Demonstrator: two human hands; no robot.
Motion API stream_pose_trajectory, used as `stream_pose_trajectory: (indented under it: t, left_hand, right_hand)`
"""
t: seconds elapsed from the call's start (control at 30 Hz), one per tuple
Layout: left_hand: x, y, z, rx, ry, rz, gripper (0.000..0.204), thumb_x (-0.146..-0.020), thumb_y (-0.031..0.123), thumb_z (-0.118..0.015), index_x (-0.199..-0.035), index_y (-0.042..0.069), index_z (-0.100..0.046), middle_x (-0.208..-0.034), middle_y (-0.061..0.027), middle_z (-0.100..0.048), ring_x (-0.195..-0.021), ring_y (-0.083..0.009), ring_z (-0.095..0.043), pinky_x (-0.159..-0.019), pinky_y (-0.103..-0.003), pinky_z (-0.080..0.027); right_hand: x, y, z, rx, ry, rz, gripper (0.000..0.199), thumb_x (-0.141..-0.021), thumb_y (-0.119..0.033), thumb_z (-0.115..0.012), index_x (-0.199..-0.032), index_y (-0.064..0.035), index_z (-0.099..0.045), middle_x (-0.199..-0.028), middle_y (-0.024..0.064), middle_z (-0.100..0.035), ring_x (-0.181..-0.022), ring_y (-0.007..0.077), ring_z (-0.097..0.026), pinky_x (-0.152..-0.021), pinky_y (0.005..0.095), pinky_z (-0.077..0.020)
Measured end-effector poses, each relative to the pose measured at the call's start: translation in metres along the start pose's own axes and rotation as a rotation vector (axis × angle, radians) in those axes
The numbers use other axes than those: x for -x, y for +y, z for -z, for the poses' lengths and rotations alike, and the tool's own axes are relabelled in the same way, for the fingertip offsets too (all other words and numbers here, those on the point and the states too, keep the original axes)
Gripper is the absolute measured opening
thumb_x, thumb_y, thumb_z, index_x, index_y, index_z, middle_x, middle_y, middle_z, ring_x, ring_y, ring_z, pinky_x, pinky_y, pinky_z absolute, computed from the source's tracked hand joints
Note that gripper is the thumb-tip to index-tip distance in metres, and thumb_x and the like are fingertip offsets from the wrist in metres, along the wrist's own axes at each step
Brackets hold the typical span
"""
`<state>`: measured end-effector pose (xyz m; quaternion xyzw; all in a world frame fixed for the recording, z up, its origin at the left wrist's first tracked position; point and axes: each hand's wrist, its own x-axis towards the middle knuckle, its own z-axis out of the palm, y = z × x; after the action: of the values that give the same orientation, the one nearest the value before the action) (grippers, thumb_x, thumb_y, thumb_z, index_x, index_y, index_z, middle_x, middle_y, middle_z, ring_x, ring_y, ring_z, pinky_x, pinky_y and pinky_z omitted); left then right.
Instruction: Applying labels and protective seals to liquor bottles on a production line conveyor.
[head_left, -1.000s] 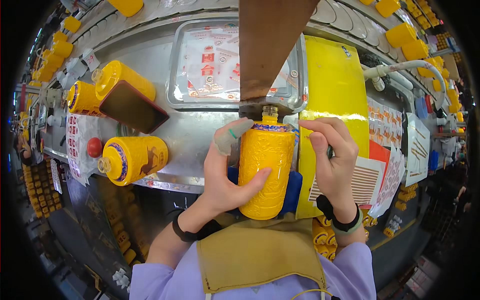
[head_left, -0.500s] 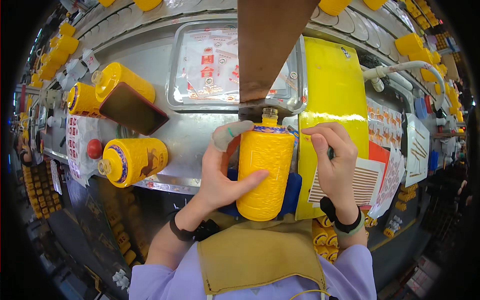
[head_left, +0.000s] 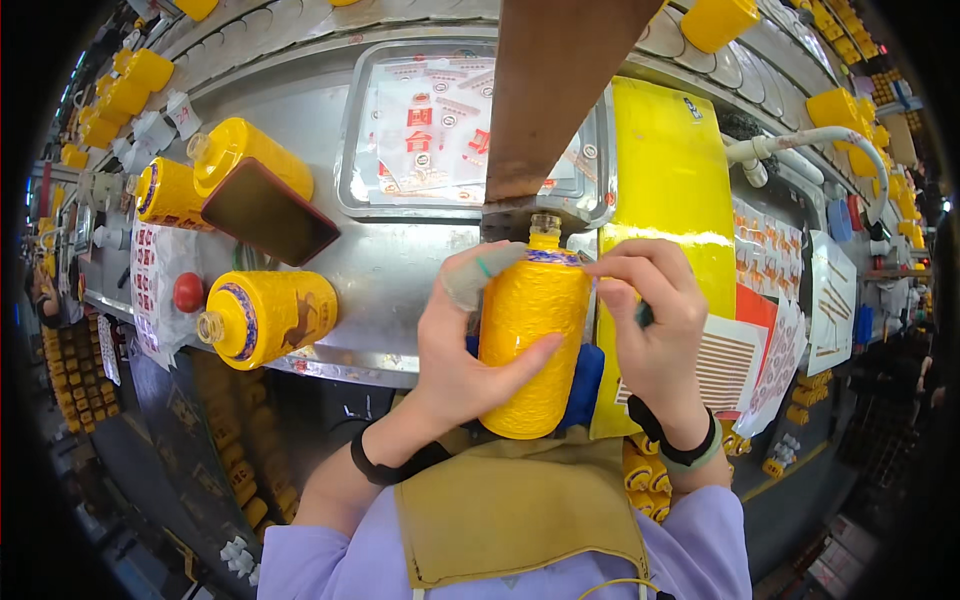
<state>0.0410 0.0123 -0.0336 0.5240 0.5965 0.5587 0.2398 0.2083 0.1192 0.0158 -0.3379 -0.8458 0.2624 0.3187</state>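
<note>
A yellow textured bottle [head_left: 535, 345] with a clear glass neck and a blue patterned band round its shoulder lies tilted in front of me, neck pointing away. My left hand [head_left: 470, 345] is wrapped round its left side, the thumb across the front; a grey cover sits on one finger. At the right end of the band, the fingertips of my right hand [head_left: 650, 310] touch the bottle's shoulder. The fingers there are bent and pinched together; what they hold, if anything, is too small to name. A blue pad [head_left: 588, 385] shows behind the bottle.
Three more yellow bottles [head_left: 275, 318] and a dark phone [head_left: 268, 215] lie on the left of the metal table. A tray [head_left: 350, 190] of printed sheets stands behind a brown post [head_left: 560, 90]. On the right are a yellow board [head_left: 670, 180], sticker sheets [head_left: 768, 245] and a white pipe [head_left: 800, 135].
My right hand has come left and its fingertips now meet the bottle's shoulder. The bottle and my left hand have shifted slightly right. Bottles along the far conveyor have moved.
</note>
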Motion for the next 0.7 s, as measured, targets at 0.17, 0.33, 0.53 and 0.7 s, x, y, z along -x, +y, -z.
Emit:
stream_pose_trajectory:
  t: [0.17, 0.33, 0.53, 0.7]
  left_hand:
    - [0.003, -0.013, 0.005, 0.301, 0.002, 0.053, 0.07, -0.075, 0.008, -0.08, -0.138, -0.003, -0.051, -0.138, -0.0193, -0.054, -0.133, -0.0314, -0.051, -0.111, -0.042, -0.042]
    - [-0.003, -0.011, 0.008, 0.07, -0.067, -0.061, 0.061, -0.075, 0.008, -0.075, -0.133, -0.001, -0.057, -0.134, -0.0213, -0.057, -0.129, -0.036, -0.054, -0.11, -0.044, -0.042]
    - [-0.005, -0.01, 0.005, 0.087, -0.034, -0.107, 0.059, -0.074, 0.007, -0.074, -0.131, 0.001, -0.059, -0.129, -0.0204, -0.06, -0.126, -0.0376, -0.056, -0.108, -0.046, -0.044]
    - [-0.008, -0.009, 0.006, 0.052, -0.043, -0.133, 0.059, -0.073, 0.007, -0.074, -0.13, 0.001, -0.06, -0.129, -0.0187, -0.061, -0.125, -0.0385, -0.056, -0.108, -0.047, -0.044]
  right_hand:
    - [0.01, -0.002, 0.001, -0.088, -0.002, -0.128, 0.022, -0.089, -0.013, -0.073, -0.109, -0.0046, -0.074, -0.099, 0.014, -0.066, -0.086, 0.0291, -0.063, -0.075, 0.0367, -0.0515]
    - [0.014, -0.004, -0.009, -0.147, -0.077, -0.137, 0.029, -0.091, -0.017, -0.072, -0.118, -0.0067, -0.073, -0.107, 0.0135, -0.064, -0.081, 0.0247, -0.063, -0.073, 0.0341, -0.052]
    - [0.013, -0.001, -0.011, -0.129, -0.049, -0.084, 0.03, -0.092, -0.021, -0.072, -0.118, -0.007, -0.073, -0.107, 0.012, -0.064, -0.074, 0.0215, -0.06, -0.07, 0.0334, -0.0507]
    - [0.012, -0.003, -0.012, -0.16, -0.037, -0.107, 0.028, -0.092, -0.021, -0.072, -0.116, -0.0072, -0.074, -0.106, 0.0115, -0.065, -0.073, 0.0214, -0.06, -0.069, 0.0336, -0.0508]
